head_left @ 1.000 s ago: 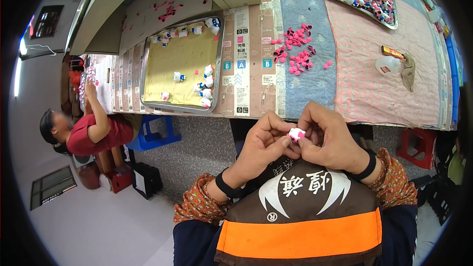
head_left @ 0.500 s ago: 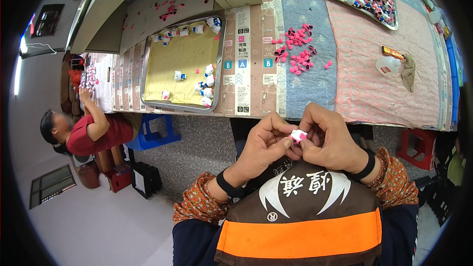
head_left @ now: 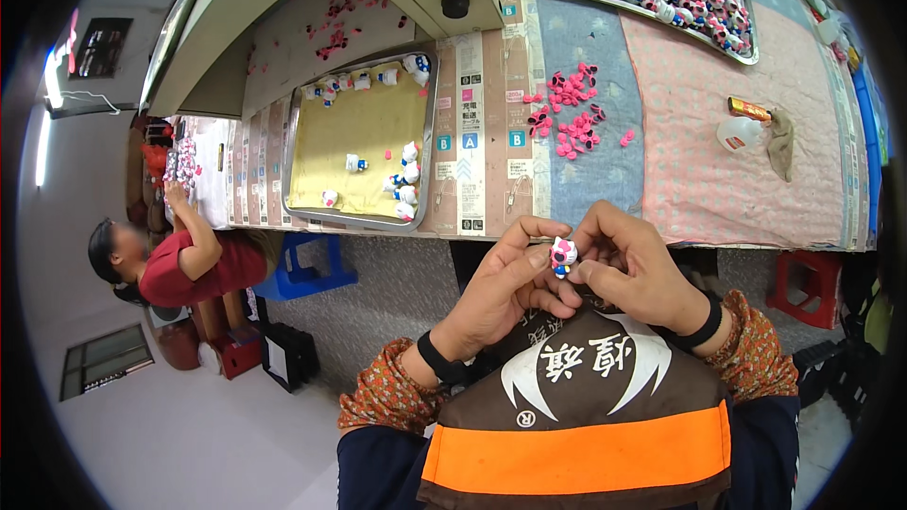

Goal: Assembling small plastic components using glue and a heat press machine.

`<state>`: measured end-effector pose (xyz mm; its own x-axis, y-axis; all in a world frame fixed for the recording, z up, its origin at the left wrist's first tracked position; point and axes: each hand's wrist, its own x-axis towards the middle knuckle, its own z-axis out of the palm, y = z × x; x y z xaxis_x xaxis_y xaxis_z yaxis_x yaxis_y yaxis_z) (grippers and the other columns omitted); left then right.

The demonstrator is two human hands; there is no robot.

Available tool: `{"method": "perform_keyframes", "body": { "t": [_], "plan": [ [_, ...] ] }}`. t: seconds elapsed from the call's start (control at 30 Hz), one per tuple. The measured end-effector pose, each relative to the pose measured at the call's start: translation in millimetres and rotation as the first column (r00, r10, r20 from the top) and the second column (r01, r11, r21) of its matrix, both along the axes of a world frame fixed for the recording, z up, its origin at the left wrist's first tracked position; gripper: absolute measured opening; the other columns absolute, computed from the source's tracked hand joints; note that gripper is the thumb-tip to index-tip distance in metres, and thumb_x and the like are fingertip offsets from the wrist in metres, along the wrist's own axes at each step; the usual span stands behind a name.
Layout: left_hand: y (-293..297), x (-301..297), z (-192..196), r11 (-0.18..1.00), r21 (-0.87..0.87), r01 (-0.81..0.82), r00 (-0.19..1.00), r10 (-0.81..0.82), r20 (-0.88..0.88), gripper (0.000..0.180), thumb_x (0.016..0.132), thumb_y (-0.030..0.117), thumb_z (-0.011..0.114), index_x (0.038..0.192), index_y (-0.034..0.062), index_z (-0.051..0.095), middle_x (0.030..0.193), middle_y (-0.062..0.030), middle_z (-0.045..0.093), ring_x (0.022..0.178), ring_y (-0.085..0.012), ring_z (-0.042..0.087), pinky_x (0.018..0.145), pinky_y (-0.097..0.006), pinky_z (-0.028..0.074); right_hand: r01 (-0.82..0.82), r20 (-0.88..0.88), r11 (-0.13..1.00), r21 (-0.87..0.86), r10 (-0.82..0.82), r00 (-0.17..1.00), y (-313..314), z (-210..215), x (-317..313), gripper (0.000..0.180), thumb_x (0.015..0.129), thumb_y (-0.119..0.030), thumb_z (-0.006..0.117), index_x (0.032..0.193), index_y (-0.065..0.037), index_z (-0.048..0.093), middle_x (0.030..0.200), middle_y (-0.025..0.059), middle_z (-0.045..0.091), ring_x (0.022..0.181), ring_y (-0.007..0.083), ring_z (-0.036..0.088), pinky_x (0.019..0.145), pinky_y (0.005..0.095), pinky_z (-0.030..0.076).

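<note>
Figurine point(head_left: 563, 256), small, white with a pink bow, sits pinched between our two hands above our lap. Our left hand point(head_left: 496, 291) grips it from the left, our right hand point(head_left: 631, 269) from the right, below the surface point(head_left: 737, 198) edge.

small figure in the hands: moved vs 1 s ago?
No. The small white-and-pink figure sits pinched between left hand and right hand, same spot below the table edge.

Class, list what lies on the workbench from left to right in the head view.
Metal tray with yellow liner → pile of pink bows → white bottle → olive rag. The tray of finished figures at the top spans several of these, so it is left out.
</note>
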<state>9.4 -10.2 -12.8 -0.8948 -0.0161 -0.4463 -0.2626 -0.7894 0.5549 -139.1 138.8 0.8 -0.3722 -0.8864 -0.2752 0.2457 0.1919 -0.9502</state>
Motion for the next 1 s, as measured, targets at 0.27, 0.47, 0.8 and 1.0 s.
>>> {"method": "perform_keyframes", "body": {
  "t": [0.27,0.47,0.8,1.0],
  "plan": [
    [-6,-10,2,0.998,0.039,0.039,0.998,-0.041,0.053,0.033,0.106,0.021,0.047,0.135,0.0067,0.044,0.106,-0.0122,0.065,0.088,-0.0189,0.071,0.073,-0.03,0.063,-0.025,-0.066,0.999,-0.042,0.022,0.998,4,-6,-9,0.01,0.09,-0.006,0.057,0.099,-0.002,0.054,0.082,0.0011,0.062,0.065,0.0018,0.053,0.052,0.018,0.043],
    [-22,-35,26,0.971,-0.184,0.15,0.987,-0.136,0.087,0.032,0.103,0.018,0.054,0.133,0.0082,0.046,0.11,-0.0121,0.066,0.092,-0.017,0.069,0.076,-0.03,0.062,0.068,-0.114,0.997,-0.037,-0.072,0.991,14,2,-17,0.008,0.087,-0.003,0.063,0.091,0.001,0.058,0.076,0.0025,0.059,0.068,0.0061,0.052,0.06,0.0237,0.043],
    [-85,-213,30,0.404,-0.914,0.036,0.99,-0.136,-0.021,0.029,0.095,0.011,0.063,0.124,0.0058,0.06,0.099,-0.0016,0.065,0.088,-0.0087,0.063,0.069,-0.026,0.056,0.272,-0.113,0.961,0.056,-0.265,0.958,72,11,-45,0.004,0.091,-0.004,0.06,0.091,0.0,0.059,0.076,-0.0003,0.058,0.063,0.003,0.051,0.056,0.0219,0.042],
    [-88,-325,-9,0.205,-0.97,-0.128,0.987,-0.068,-0.144,0.035,0.091,0.018,0.068,0.123,0.007,0.06,0.087,-0.0045,0.067,0.068,-0.0109,0.063,0.055,-0.026,0.052,0.34,-0.131,0.937,0.082,-0.328,0.935,84,9,-55,0.006,0.09,-0.004,0.06,0.092,0.001,0.06,0.077,0.0014,0.06,0.056,0.002,0.05,0.048,0.02,0.041]
  ]
}}
